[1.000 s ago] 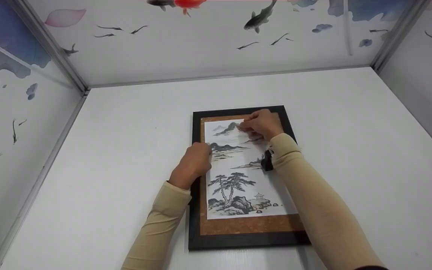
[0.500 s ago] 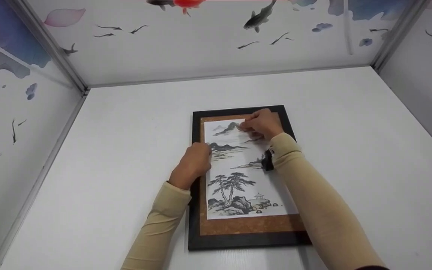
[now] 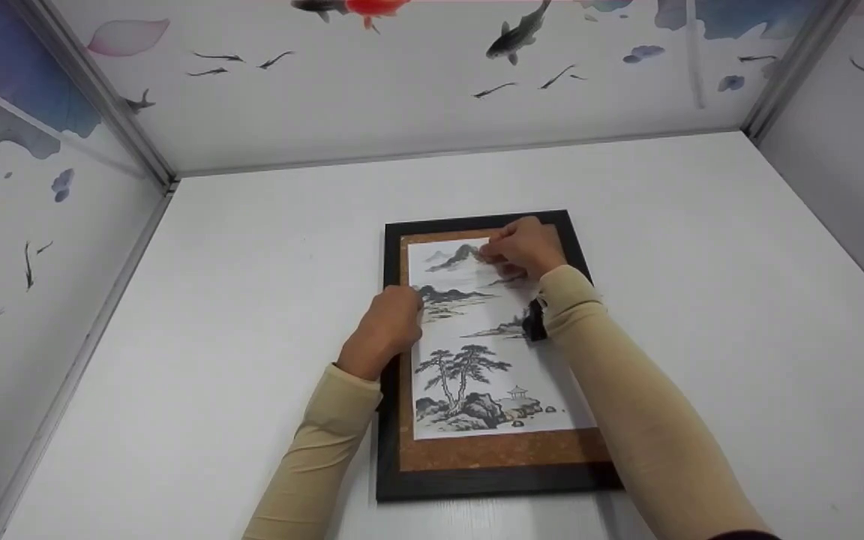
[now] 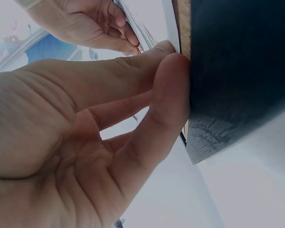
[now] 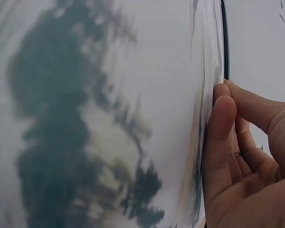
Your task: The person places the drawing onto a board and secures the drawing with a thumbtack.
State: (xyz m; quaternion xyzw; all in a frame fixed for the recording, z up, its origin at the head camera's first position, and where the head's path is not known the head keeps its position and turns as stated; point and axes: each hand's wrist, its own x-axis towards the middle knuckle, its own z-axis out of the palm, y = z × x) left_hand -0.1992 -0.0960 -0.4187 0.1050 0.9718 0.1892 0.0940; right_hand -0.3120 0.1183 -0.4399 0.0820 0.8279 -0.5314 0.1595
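Note:
A paper print of an ink landscape (image 3: 469, 322) lies on a brown cork board (image 3: 469, 454) inside a black frame (image 3: 492, 484). My left hand (image 3: 387, 330) is at the paper's left edge, its thumb and index finger pinching that edge in the left wrist view (image 4: 104, 118). Near the top of the print, my right hand (image 3: 526, 247) has thumb and fingertips drawn together. A tiny orange piece (image 4: 137, 49) shows between those fingertips in the left wrist view. In the right wrist view, the right hand (image 5: 247, 152) bears against the paper (image 5: 166, 95); its shape is mostly covered.
The frame rests on a white table (image 3: 252, 300). White panels with painted fish (image 3: 518, 34) and leaves stand at the back and both sides, joined by grey metal posts (image 3: 792, 67). A small black device (image 3: 534, 321) hangs under the right wrist.

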